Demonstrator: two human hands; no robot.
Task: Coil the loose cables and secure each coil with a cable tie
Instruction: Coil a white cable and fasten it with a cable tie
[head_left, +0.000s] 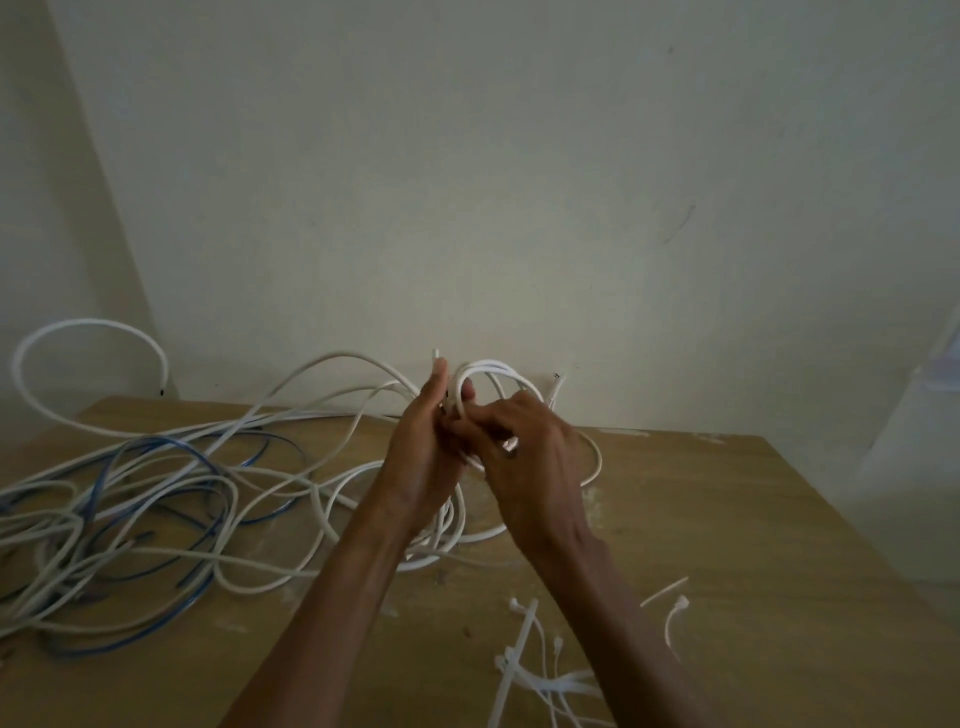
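Coiling is judged barely begun: one white coil (488, 370) is gripped by the left hand (423, 457) and right hand (530, 457). Tangled cables (130, 512) and cable ties (525, 654) are seen untouched on the worktop (737, 545).

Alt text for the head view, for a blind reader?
A person's left hand and right hand grip a coil of white cable above a wooden table. Tangled white and blue cables lie left; white plastic cable ties lie lower right.
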